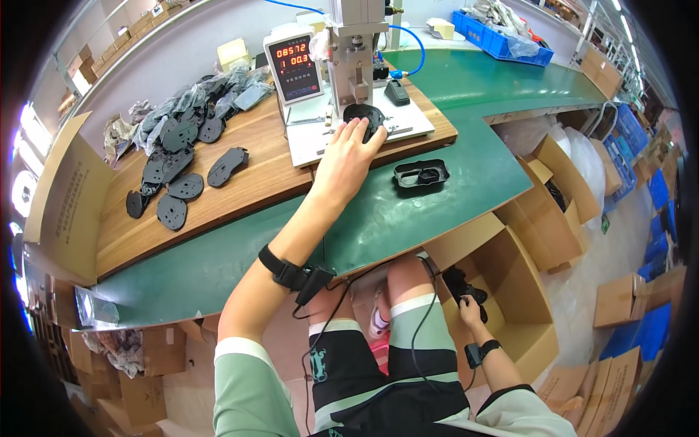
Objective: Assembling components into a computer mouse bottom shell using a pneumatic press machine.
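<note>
My left hand [348, 156] reaches up to the press, its fingers closed over the near edge of a black plastic shell [357, 111]. That shell sits on the white press base [409, 124], below the metal press head [357, 69]. Down at the right, my right hand [471, 309] is inside an open cardboard box [520, 291], its fingers closed on a black plastic part [477, 294]. More dark parts [456, 280] lie beside it in that box. A black tray-like shell [421, 174] with a smaller piece inside rests on the green table, right of my left forearm.
Black flat plates [228, 167] lie on the wooden board [247, 197], heaped with plastic bags at the back. A counter box with red digits [294, 65] stands by the press. Blue crates [502, 44] are at the far right. Cables [415, 335] cross my lap.
</note>
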Motion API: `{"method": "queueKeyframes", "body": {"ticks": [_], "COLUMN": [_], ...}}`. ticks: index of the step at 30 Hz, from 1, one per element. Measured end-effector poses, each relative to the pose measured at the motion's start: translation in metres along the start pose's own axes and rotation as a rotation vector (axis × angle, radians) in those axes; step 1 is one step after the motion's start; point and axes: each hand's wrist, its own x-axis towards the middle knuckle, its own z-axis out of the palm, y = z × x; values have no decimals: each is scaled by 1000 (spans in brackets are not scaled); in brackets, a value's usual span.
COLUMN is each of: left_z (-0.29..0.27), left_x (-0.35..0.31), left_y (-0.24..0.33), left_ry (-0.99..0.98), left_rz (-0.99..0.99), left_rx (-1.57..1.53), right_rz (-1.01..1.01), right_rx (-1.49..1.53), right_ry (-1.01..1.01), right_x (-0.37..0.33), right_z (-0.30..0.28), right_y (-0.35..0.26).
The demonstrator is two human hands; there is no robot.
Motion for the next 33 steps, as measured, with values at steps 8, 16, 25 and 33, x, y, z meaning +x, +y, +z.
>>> {"method": "queueKeyframes", "body": {"ticks": [8,16,25,33], "left_z": [-8,-10,-18,-19], "left_x": [10,2,3,4], "left_y": [4,-8,1,-2], "left_ry": [-70,-60,-21,-22], "left_rz": [2,40,-33,-159], "left_rx": [-14,-47,-162,-313], "right_rz": [186,-193,-1160,-1358], "right_rx": [53,307,159,-316], "right_ry": [-292,126,366,594], "right_x": [28,-21,-130,-9], "right_z": [23,-7,-156,-110], "right_y": [9,-89,-399,-533]}}
